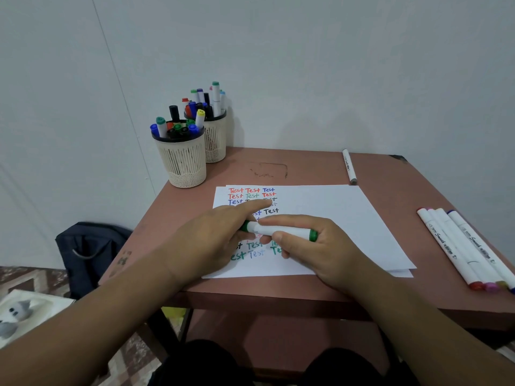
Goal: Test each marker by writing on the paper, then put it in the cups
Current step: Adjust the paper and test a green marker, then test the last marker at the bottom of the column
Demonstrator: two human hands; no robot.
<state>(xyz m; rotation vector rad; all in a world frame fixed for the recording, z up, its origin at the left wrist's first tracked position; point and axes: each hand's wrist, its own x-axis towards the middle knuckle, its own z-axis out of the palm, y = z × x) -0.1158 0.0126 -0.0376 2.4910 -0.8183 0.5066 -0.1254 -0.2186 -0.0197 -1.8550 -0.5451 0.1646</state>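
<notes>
A white marker with green caps (278, 231) lies level above the paper (334, 215), held between both hands. My right hand (315, 246) grips its barrel, thumb on top. My left hand (211, 232) holds the left green cap end, its index finger stretched out over the paper. The sheet carries rows of the word "Test" in red, green, blue and black. Two cream mesh cups stand at the table's far left corner: the near cup (182, 160) and the far cup (215, 137), both full of markers.
Several white markers (462, 247) lie side by side at the table's right edge. One more marker (349, 167) lies alone near the far edge. A dark bag (89, 252) sits on the floor at the left of the brown table (306, 168).
</notes>
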